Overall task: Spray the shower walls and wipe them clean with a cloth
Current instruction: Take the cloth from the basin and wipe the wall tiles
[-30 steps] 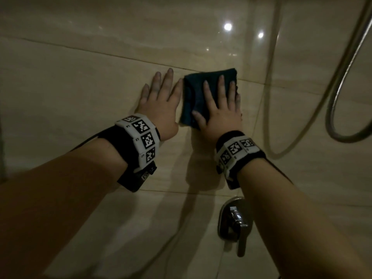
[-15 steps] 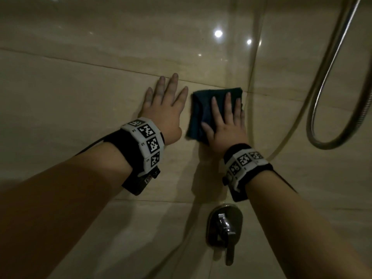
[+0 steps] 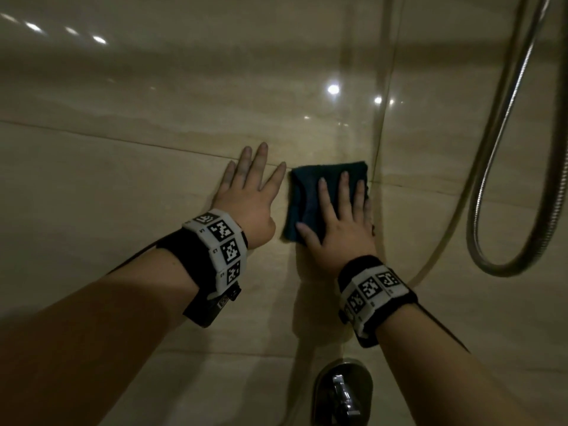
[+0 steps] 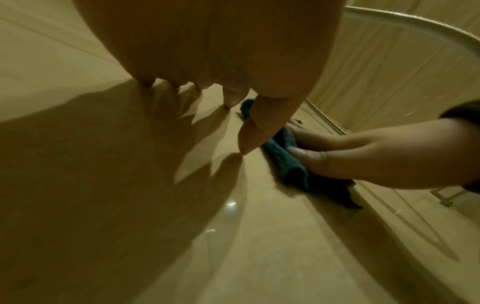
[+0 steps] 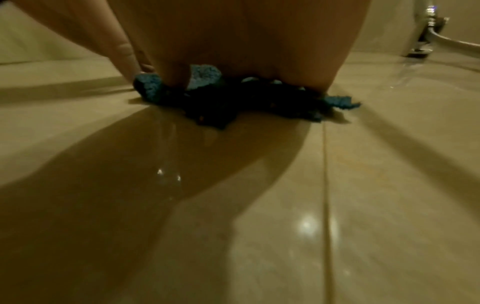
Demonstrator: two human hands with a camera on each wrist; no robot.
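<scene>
A folded dark teal cloth [image 3: 310, 195] lies flat against the beige tiled shower wall [image 3: 123, 195]. My right hand [image 3: 341, 219] presses it to the wall with straight, spread fingers. My left hand [image 3: 249, 192] rests flat on the bare tile just left of the cloth, fingers straight. The left wrist view shows the cloth [image 4: 288, 164] under the right hand [image 4: 363, 156], beside my left hand's fingertips [image 4: 246, 146]. From the right wrist the cloth [image 5: 207, 96] bunches under the palm. No spray bottle is in view.
A metal shower hose [image 3: 491, 210] hangs in a loop at the right. A chrome mixer handle [image 3: 342, 395] sits on the wall below my right wrist. A vertical tile joint [image 3: 382, 124] runs just right of the cloth.
The cloth under my right hand and my left hand beside it have slid slightly down and right on the wall. My view has tilted up.
</scene>
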